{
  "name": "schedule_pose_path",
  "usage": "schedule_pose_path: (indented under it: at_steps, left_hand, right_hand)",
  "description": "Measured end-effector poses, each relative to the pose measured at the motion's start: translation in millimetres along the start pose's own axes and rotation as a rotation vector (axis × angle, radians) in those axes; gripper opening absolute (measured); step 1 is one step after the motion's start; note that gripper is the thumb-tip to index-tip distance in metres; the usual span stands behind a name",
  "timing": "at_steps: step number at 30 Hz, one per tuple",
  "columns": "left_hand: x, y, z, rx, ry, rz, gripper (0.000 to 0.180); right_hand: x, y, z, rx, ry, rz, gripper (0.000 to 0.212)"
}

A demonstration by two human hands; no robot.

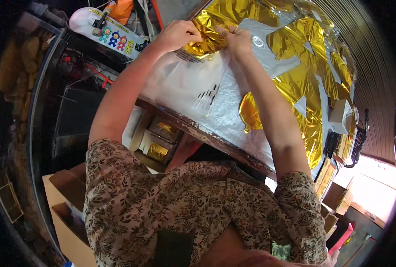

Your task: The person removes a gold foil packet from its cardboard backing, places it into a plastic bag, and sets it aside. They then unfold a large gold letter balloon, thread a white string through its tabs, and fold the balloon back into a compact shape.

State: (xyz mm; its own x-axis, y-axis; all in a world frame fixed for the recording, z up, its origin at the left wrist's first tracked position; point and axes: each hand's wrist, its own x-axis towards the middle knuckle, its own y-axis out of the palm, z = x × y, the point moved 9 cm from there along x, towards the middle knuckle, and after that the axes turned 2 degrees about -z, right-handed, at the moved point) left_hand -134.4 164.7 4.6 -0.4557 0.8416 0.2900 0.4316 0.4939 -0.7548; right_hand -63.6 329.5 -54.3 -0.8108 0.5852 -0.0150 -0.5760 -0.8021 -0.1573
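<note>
A crumpled piece of shiny gold foil point(210, 34), like a flat foil balloon, is gathered between my two hands at the far side of the table. My left hand point(176, 36) has its fingers bent onto the left edge of the foil. On the other side, my right hand point(239, 41) pinches the foil between thumb and fingers. Just below the foil lies a clear plastic bag point(171, 78) with dark printed marks. Right of my right hand is a small white ring point(258, 42), perhaps a tape roll. Some of the foil is hidden behind my fingers.
Large flat gold foil shapes point(302, 84) cover the right of the silver-covered table point(222, 118). A rounded gold foil piece point(249, 111) sits by my right forearm. A white box point(339, 116) stands at the right edge. A white board with cartoon figures point(84, 22) is at left, cardboard boxes point(64, 213) below.
</note>
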Motion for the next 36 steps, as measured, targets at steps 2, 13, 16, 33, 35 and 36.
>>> schedule_pose_path:
  at_steps: [2,13,16,33,35,36]
  left_hand:
    - [5.8,0.4,10.1,-0.132,-0.028,0.091,0.023]
    - [54.5,-10.1,-8.4,-0.249,-0.235,0.127,0.021]
    - [58.4,-16.9,-19.9,-0.171,-0.195,0.074,0.022]
    - [88.6,49.9,-46.4,0.501,0.204,-0.339,0.046]
    - [110.6,80.3,-33.1,0.586,-0.104,0.027,0.059]
    - [101.8,75.9,-19.5,0.594,-0.126,0.023,0.059]
  right_hand:
    - [-0.4,3.4,2.9,0.034,-0.009,0.015,0.02]
    - [-26.1,2.9,22.8,0.504,0.068,0.129,0.038]
    - [-38.6,9.8,42.9,0.437,-0.011,0.185,0.035]
    - [67.1,-78.6,157.1,0.394,-0.187,0.052,0.022]
    - [85.7,-135.0,176.3,0.168,-0.281,-0.079,0.023]
    - [69.9,-130.5,196.3,0.094,-0.241,-0.066,0.024]
